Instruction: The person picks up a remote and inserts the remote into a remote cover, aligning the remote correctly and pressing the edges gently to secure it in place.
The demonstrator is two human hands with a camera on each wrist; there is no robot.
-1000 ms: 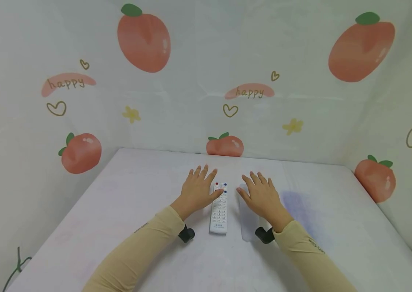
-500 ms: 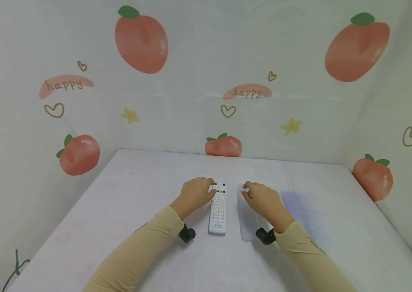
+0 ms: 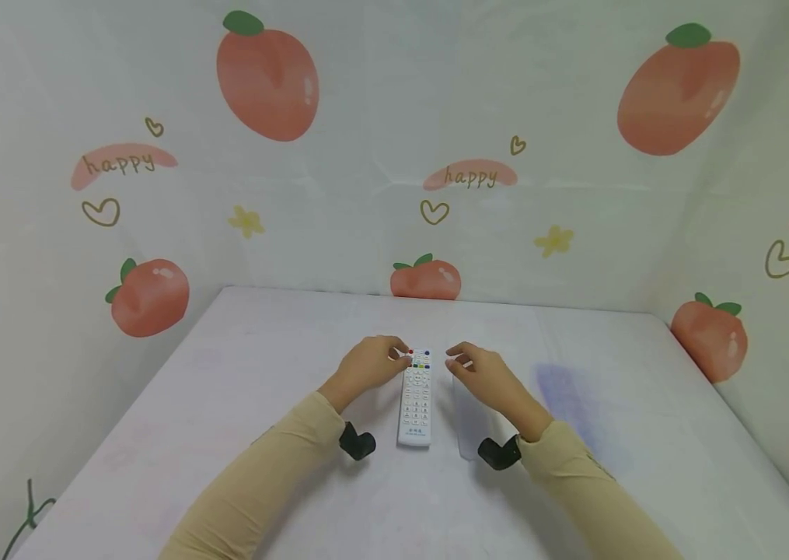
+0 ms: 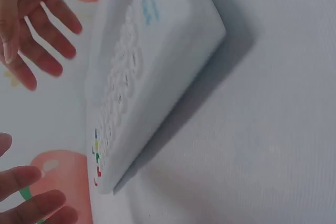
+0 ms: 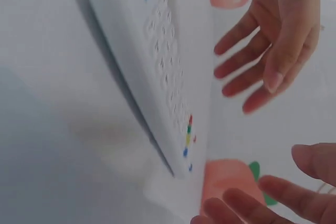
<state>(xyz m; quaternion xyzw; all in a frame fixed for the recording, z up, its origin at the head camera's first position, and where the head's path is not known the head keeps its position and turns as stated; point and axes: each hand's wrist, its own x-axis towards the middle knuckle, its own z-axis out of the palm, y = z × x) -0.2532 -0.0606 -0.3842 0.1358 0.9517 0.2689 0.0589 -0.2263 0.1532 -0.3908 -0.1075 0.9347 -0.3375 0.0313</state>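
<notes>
Hovering both hands at the far end of the white remote (image 3: 417,397), which lies flat mid-table: left hand (image 3: 366,364) and right hand (image 3: 481,375) loosely curled, gripping nothing, probably about to lift it.

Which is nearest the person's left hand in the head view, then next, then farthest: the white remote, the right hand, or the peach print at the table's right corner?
1. White remote, just right of the left hand.
2. Right hand, beyond the remote.
3. Peach print, far right wall.
</notes>
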